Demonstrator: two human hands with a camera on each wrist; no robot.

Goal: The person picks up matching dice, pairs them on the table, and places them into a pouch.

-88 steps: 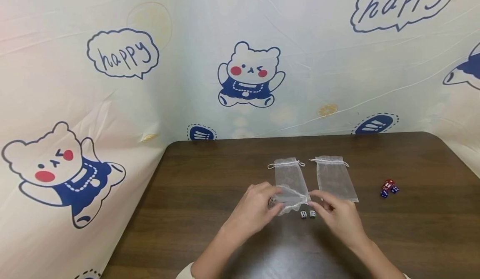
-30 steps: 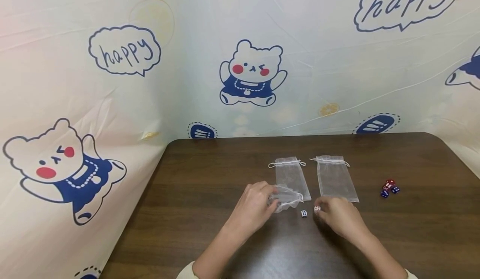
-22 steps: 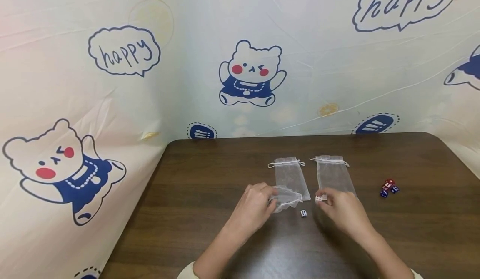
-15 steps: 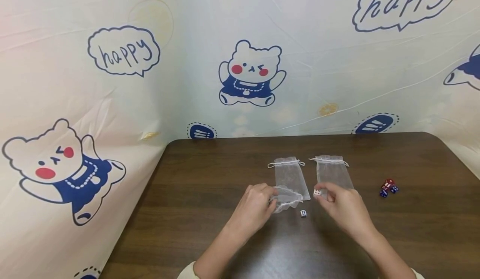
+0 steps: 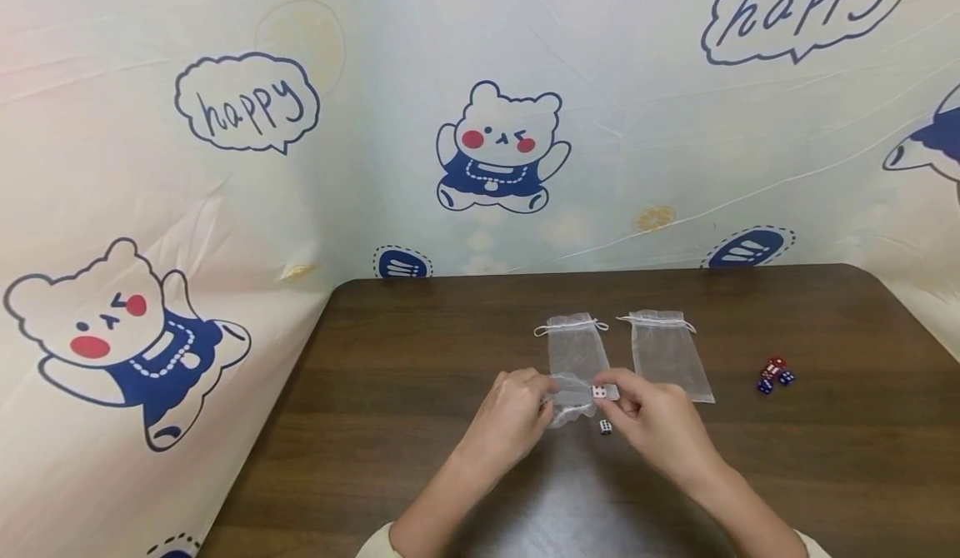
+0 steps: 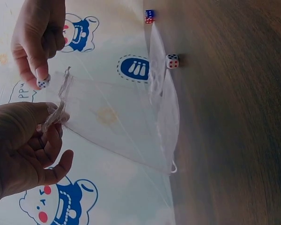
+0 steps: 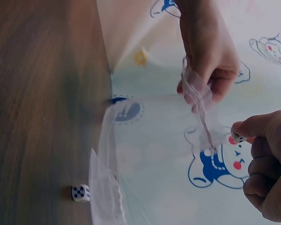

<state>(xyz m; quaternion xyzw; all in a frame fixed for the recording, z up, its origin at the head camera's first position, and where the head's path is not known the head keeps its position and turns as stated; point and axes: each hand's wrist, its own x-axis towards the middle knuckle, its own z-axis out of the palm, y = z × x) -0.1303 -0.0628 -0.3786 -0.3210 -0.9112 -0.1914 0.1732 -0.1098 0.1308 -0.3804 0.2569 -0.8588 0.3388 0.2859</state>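
My left hand (image 5: 508, 412) pinches the mouth edge of a sheer white drawstring pouch (image 6: 112, 117), which hangs down from the fingers above the table. Between thumb and index finger, my right hand (image 5: 663, 425) holds a white die (image 5: 599, 392) with red pips showing in the head view. That die is right at the pouch's mouth, beside the gathered rim in both wrist views. A second white die (image 5: 606, 427) sits on the table below the hands, its dark pips facing up in the head view.
Two more sheer pouches lie flat on the dark wooden table (image 5: 360, 425): a left pouch (image 5: 576, 343) behind the hands and a right pouch (image 5: 671, 362). Several red and blue dice (image 5: 775, 374) cluster at the right. A printed curtain (image 5: 375, 125) surrounds the table's back and left.
My right hand has let go of the pouch's rim, picked one of the two white dice off the table, and brought it up and left to the pouch. My left hand stays on the pouch.
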